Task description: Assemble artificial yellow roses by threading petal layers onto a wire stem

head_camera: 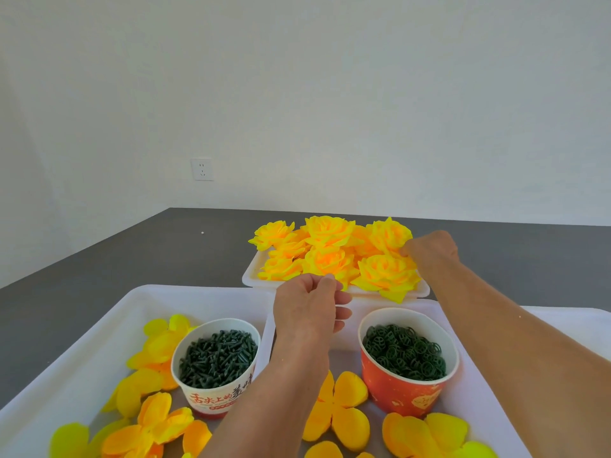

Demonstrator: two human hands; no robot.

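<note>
The right hand (429,251) reaches over the far white tray (251,276), its curled fingers touching a finished yellow rose (390,238) at the pile's right edge; whether the grip has closed on it cannot be told. The left hand (310,305) hovers near the tray's front, fingertips pinched together, on what is unclear. Loose petal layers (340,411) lie in the near tray (99,325) around a white cup (216,361) and a red cup (406,358) on the grey worktop (132,252)

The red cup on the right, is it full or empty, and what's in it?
Nearly full. The red cup stands upright, holding small dark green rings heaped close to its rim.
</note>
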